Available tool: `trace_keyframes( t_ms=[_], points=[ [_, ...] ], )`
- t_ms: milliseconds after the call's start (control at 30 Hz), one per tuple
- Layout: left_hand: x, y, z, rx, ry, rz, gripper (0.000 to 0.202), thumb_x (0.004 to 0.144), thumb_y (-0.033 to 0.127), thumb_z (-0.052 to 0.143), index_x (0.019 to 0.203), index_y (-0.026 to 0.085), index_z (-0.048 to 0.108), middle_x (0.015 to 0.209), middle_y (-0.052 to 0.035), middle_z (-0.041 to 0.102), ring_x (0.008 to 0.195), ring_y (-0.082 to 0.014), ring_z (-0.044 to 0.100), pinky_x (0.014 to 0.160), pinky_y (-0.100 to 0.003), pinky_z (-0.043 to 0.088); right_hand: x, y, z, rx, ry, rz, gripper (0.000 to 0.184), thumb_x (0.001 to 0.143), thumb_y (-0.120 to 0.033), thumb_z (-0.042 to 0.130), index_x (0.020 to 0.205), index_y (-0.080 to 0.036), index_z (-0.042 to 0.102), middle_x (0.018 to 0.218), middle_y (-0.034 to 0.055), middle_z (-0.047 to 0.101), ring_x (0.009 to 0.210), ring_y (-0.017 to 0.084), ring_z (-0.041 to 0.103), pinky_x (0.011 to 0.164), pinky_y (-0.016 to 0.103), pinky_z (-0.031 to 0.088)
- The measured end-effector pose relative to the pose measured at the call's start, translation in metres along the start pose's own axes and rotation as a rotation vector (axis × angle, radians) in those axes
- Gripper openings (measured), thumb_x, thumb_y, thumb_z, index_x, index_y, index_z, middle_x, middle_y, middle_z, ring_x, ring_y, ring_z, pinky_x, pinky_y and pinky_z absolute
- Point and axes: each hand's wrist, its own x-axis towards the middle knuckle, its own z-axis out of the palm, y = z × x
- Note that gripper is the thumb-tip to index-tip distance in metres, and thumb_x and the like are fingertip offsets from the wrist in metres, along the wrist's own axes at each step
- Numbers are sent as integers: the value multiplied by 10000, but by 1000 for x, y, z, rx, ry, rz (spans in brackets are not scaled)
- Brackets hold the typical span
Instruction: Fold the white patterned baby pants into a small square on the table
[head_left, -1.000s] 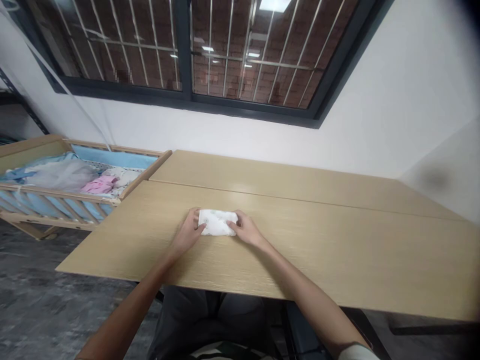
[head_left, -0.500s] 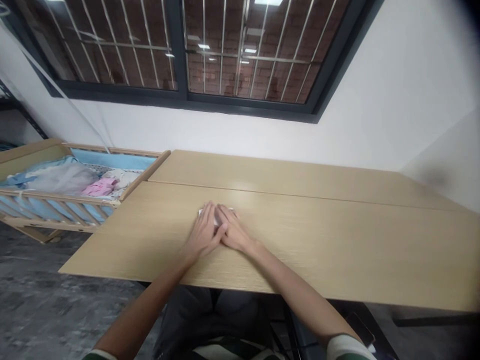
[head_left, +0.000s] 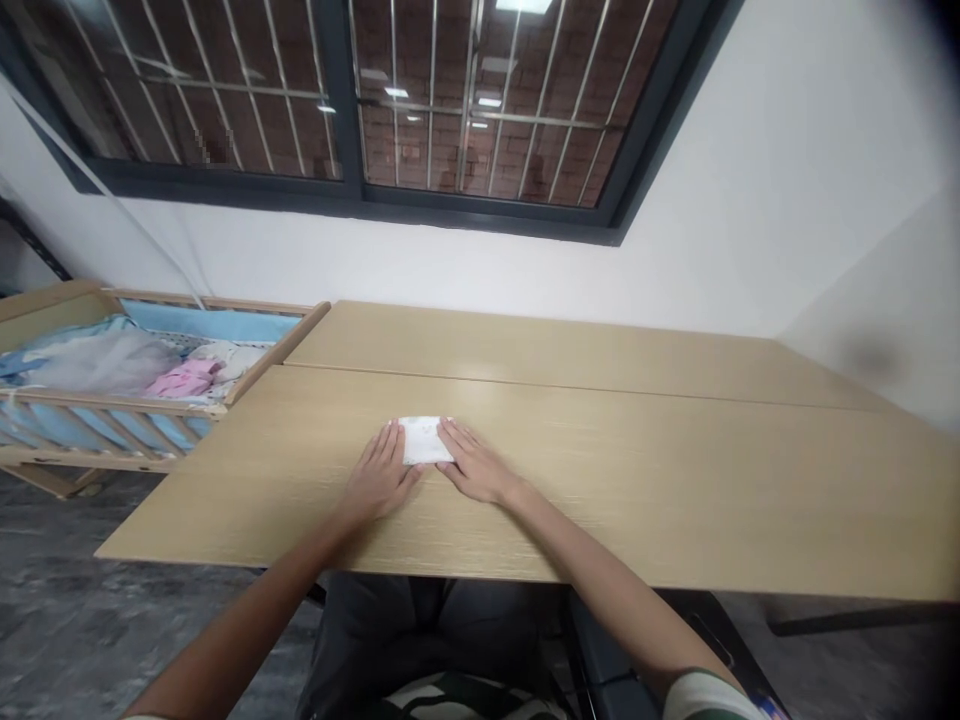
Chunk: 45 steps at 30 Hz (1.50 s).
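A small white folded cloth [head_left: 424, 439] with a faint print lies flat on the light wooden table [head_left: 637, 480]. My left hand [head_left: 380, 474] rests flat on the table at the cloth's left edge, fingers stretched out. On the cloth's right side my right hand [head_left: 474, 467] also lies flat, fingers extended and touching the cloth's right and near edge. Neither hand holds anything.
A wooden baby crib [head_left: 112, 370] with blue lining, pink and white clothes stands left of the table. A white wall and a dark-framed barred window [head_left: 360, 110] are behind. A second tabletop [head_left: 562, 350] adjoins at the back.
The cloth was wider, then both hands pressed together over it. Now the hands have slid apart to its sides, showing a smaller folded cloth.
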Motion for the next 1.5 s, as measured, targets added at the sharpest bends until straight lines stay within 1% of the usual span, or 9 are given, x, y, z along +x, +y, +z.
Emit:
trace_keyframes(
  t_ms=[300, 533, 633, 800, 933, 1000, 1233, 1400, 1500],
  points=[
    [9, -13, -32, -79, -60, 154, 666, 987, 578, 459, 1477, 126, 465, 1503, -200, 525, 1402, -316, 491, 1163, -478, 384, -2, -1, -16, 27, 104, -59, 752, 988, -465, 524, 1608, -126, 265, 1679, 185, 223, 1560, 327, 192, 1252, 537, 205],
    [26, -12, -38, -222, -113, 9, 597, 826, 441, 705, 1327, 133, 602, 1441, -188, 584, 1321, -358, 551, 1122, -493, 423, 16, 11, -4, 113, 124, 14, 676, 867, -259, 609, 1511, -153, 432, 1524, 184, 499, 1413, 332, 446, 1164, 521, 327],
    [35, -10, -47, -311, -93, -15, 358, 840, 328, 661, 1161, 171, 684, 1311, -152, 674, 1236, -329, 607, 1099, -469, 438, 23, 13, -1, 187, 225, 33, 510, 839, -156, 579, 1348, -180, 568, 1359, 151, 633, 1278, 309, 555, 1101, 506, 388],
    [36, 7, -71, -432, -41, -108, 292, 962, 378, 481, 974, 175, 690, 959, -97, 741, 906, -242, 694, 838, -355, 537, 38, 7, -30, 637, 400, 158, 349, 923, -343, 603, 1241, -213, 540, 1009, 67, 682, 900, 219, 648, 802, 364, 521],
    [25, 29, -72, -755, -62, -314, 391, 920, 488, 580, 1125, 158, 624, 808, -38, 723, 762, -209, 696, 704, -295, 525, 47, 11, -49, 850, 352, 324, 511, 866, -435, 689, 1281, -231, 470, 797, -29, 591, 658, 157, 574, 586, 262, 454],
    [20, 38, -65, -666, -104, -411, 427, 915, 439, 603, 1231, 155, 562, 804, -26, 721, 791, -216, 702, 733, -300, 517, 50, 19, -42, 783, 303, 382, 521, 798, -423, 758, 1208, -215, 513, 775, -37, 574, 646, 149, 557, 571, 250, 432],
    [13, 66, -51, -240, -133, -466, 289, 976, 355, 498, 1127, 145, 628, 982, -163, 716, 985, -344, 671, 867, -442, 483, 56, 46, 3, 525, 296, 358, 431, 803, -444, 764, 1097, -165, 618, 923, 43, 656, 823, 183, 616, 730, 309, 505],
    [-13, 108, -46, 41, 95, -201, 453, 982, 407, 492, 1301, 101, 593, 1368, -219, 594, 1242, -370, 558, 993, -480, 460, 50, 21, -15, 318, 280, 140, 508, 973, -435, 590, 1386, -143, 548, 1362, 191, 610, 1255, 289, 585, 1064, 472, 454],
    [-30, 129, -35, 93, 143, -109, 577, 976, 426, 502, 1386, 23, 543, 1444, -260, 540, 1337, -390, 495, 1043, -488, 444, 37, -15, -33, 249, 91, -121, 539, 1050, -470, 447, 1530, -225, 458, 1574, 118, 462, 1480, 276, 390, 1222, 493, 289]
  ],
)
